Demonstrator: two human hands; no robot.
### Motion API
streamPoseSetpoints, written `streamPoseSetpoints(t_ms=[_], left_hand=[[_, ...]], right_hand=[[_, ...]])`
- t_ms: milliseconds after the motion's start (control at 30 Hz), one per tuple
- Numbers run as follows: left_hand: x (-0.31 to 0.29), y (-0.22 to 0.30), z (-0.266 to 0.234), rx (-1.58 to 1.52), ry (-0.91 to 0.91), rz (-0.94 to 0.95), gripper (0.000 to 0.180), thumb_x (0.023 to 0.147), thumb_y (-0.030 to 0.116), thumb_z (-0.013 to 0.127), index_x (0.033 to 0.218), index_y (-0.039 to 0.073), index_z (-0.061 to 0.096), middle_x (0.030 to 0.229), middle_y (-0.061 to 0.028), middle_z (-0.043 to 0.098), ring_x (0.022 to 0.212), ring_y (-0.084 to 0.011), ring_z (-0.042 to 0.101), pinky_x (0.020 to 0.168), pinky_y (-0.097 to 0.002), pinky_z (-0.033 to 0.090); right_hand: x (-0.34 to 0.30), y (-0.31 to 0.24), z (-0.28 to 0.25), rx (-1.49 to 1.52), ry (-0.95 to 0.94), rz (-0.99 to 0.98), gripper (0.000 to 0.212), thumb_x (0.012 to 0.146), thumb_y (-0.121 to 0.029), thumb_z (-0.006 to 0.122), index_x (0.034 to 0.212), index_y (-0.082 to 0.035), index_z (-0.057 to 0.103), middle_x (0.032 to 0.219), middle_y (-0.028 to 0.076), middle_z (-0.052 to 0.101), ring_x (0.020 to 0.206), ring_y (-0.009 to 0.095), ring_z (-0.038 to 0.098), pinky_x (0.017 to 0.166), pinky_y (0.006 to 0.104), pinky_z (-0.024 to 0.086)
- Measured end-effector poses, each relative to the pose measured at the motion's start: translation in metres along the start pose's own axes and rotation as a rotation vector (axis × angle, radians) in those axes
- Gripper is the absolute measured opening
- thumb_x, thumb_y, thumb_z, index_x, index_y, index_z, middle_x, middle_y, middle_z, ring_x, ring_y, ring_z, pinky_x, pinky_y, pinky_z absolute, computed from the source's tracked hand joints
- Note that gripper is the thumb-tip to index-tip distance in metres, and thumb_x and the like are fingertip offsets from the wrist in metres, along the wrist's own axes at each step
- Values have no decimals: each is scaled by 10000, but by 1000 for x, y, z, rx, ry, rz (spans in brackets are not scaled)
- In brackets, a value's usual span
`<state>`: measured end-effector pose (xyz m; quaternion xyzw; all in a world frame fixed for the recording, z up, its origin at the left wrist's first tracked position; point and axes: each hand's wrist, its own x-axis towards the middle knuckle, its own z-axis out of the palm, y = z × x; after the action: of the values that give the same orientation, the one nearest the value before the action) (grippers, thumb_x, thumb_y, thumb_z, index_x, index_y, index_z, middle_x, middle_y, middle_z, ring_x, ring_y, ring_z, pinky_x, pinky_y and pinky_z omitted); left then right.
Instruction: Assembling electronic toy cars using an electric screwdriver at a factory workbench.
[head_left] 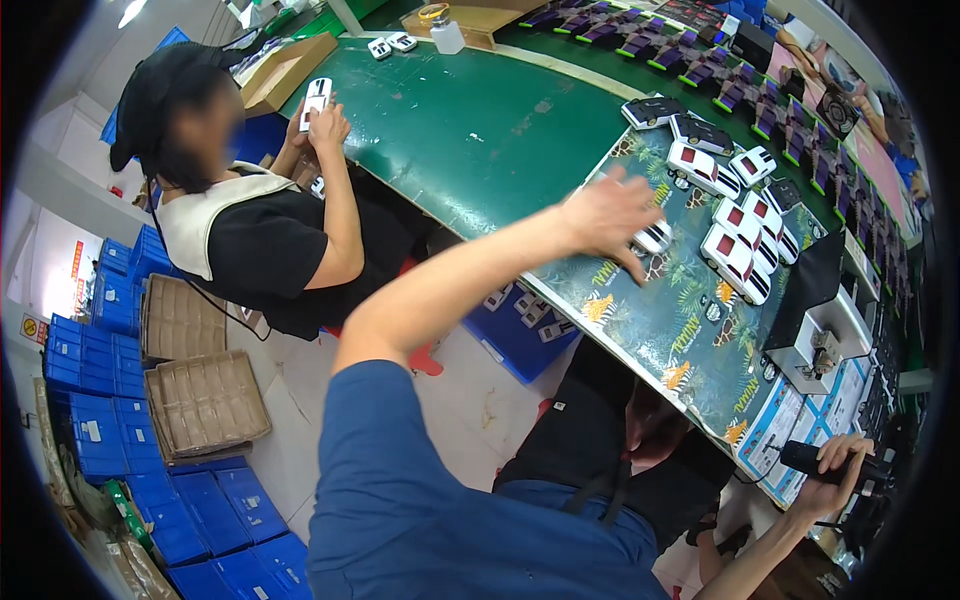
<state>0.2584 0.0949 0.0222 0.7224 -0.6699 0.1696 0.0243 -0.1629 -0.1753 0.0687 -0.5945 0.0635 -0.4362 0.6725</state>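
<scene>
My left hand [612, 215] reaches across the patterned mat with its fingers spread. A white toy car [655, 238] lies beside and partly under its fingers; whether they touch is hard to tell. At the lower right, my right hand [838, 478] is closed around a dark, elongated object [800, 457] whose kind I cannot make out. To the right of my left hand stand several white toy cars [735, 262] with red windows, packed side by side. Another white toy car [703, 170] and black toy cars [702, 134] sit farther back.
A co-worker [250, 210] at the left holds a white toy car [316, 103]. A grey-and-black fixture [820, 345] stands right of the cars. Behind runs a conveyor row of purple-and-black parts [700, 70]. A blue bin [515, 345] with cars sits below the table edge; blue crates [95, 430] line the left.
</scene>
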Motion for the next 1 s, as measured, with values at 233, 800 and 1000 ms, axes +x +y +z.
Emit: streamPoseSetpoints(t_ms=[233, 800, 1000], left_hand=[[-91, -42, -25, 115, 56, -444, 1066, 634, 744, 678, 1420, 71, 420, 1472, -198, 375, 1389, -360, 316, 1105, -610, 200], [145, 355, -58, -1232, 480, -61, 318, 807, -21, 680, 1117, -44, 613, 1037, -184, 663, 922, -310, 652, 783, -335, 519], [364, 404, 35, -1047, 463, -360, 530, 878, 281, 664, 1262, -62, 535, 1189, -227, 620, 1035, -323, 628, 854, -406, 510]], right_hand=[[2, 4, -22, 16, 66, 22, 134, 974, -150, 524, 935, -38, 463, 663, 26, 396, 514, 104, 383, 510, 230, 341], [-56, -78, -54, 67, 189, -7, 128, 826, -34, 628, 859, 8, 512, 605, 89, 518, 465, 153, 496, 489, 297, 468], [-75, -116, -94, -118, 197, -47, 225, 760, -83, 715, 847, 9, 529, 588, 88, 530, 424, 149, 518, 443, 284, 478]])
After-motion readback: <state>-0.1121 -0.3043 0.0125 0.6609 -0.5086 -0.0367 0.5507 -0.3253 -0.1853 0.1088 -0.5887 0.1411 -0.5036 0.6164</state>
